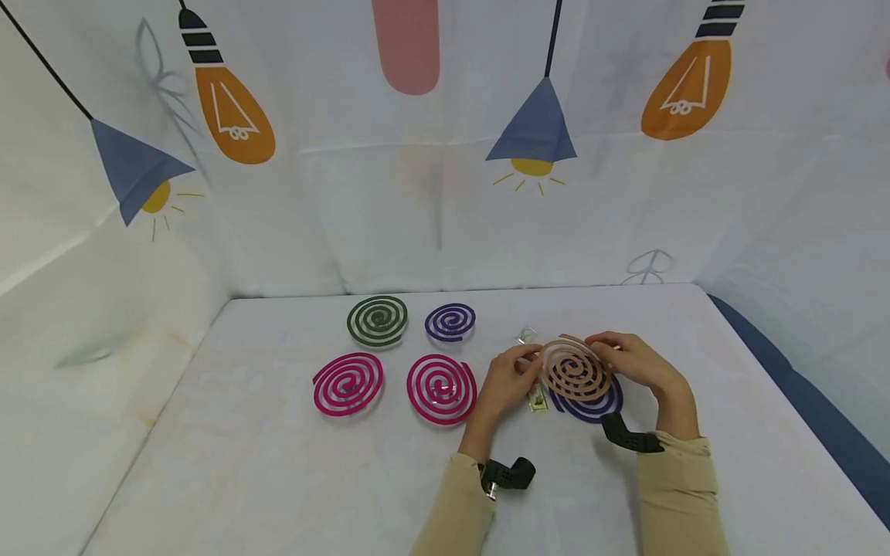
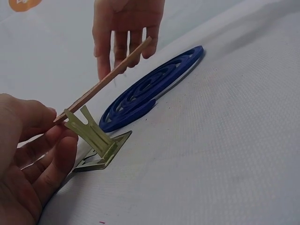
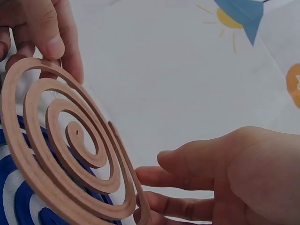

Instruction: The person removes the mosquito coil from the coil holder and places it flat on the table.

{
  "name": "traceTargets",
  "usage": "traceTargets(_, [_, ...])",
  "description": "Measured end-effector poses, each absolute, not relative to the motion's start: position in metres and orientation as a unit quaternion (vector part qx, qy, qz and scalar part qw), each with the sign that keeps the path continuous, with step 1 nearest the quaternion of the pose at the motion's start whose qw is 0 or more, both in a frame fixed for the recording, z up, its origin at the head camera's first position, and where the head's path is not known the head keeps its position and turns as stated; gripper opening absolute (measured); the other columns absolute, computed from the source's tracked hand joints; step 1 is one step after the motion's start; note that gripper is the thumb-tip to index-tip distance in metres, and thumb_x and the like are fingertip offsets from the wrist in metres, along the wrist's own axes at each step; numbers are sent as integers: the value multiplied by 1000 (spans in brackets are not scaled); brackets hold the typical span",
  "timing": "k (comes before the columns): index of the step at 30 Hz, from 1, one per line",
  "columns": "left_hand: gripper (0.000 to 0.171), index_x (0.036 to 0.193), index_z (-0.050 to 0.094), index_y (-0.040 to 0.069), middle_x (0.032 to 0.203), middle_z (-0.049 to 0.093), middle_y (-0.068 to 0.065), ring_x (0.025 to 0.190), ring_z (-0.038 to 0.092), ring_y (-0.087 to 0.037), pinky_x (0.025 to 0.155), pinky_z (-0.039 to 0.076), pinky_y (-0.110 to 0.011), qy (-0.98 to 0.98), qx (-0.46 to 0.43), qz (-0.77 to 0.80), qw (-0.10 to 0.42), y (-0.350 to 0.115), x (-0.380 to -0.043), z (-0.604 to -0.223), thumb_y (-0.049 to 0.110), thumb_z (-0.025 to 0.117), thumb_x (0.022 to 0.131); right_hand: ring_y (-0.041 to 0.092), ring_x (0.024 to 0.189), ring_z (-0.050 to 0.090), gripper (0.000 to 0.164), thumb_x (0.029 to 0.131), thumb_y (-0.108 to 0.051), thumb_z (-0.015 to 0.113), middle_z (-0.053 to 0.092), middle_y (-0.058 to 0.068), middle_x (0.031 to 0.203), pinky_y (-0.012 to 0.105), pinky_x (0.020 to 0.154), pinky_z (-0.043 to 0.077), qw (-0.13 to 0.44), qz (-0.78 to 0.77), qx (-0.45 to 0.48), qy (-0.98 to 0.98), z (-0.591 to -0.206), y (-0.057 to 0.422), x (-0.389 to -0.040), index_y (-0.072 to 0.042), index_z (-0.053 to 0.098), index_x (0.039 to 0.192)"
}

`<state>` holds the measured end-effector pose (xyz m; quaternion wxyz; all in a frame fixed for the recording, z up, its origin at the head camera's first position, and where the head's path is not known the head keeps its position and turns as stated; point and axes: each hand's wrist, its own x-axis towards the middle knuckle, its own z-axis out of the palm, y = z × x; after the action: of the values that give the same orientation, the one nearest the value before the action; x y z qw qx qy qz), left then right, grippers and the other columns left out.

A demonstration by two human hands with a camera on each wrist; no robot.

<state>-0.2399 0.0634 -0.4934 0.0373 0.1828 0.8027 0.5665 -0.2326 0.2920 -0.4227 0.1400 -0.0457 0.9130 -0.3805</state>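
The tan coil (image 1: pixel 575 369), a flat spiral with a matte, faintly speckled surface, was held tilted above the larger blue coil (image 2: pixel 152 83), whose smooth, square-edged strand showed beneath it toward 5 o'clock. The left hand (image 1: pixel 507 380) pinched the tan rim at 9 o'clock between thumb and finger. The right hand (image 1: pixel 643 363) was at 1 o'clock, its fairly straight fingers touching the outer edge, its thumb standing apart.

At the tan coil's 8 o'clock stood a metal stand (image 2: pixel 96 150), shiny, square-based and fork-tipped; whether its prongs touched the coil was hard to make out. Toward 9 o'clock lay two glossy pink spirals, the nearer pink coil (image 1: pixel 442 388) and the farther pink coil (image 1: pixel 348 384). Between 9 and 10 o'clock were a small purple coil (image 1: pixel 450 322) and a tightly wound green coil (image 1: pixel 378 320). The white tabletop (image 1: pixel 278 463) had a finely woven texture.
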Motion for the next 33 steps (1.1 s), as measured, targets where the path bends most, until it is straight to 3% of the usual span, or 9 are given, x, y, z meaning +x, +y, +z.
traceTargets(12, [30, 121, 64, 14, 103, 67, -3, 82, 60, -1, 72, 45, -12, 831, 197, 519, 45, 62, -238, -493, 18, 62, 91, 36, 106, 59, 44, 102, -25, 39, 54, 30, 125, 43, 83, 53, 146, -384, -50, 910, -423, 295, -229, 7, 49, 130])
traceTargets(33, [29, 120, 65, 15, 104, 68, -1, 84, 60, -2, 75, 46, -14, 847, 223, 480, 52, 63, -236, -489, 24, 58, 93, 38, 111, 56, 44, 102, -25, 39, 53, 30, 127, 44, 83, 53, 172, -378, -52, 908, -422, 301, -227, 8, 49, 129])
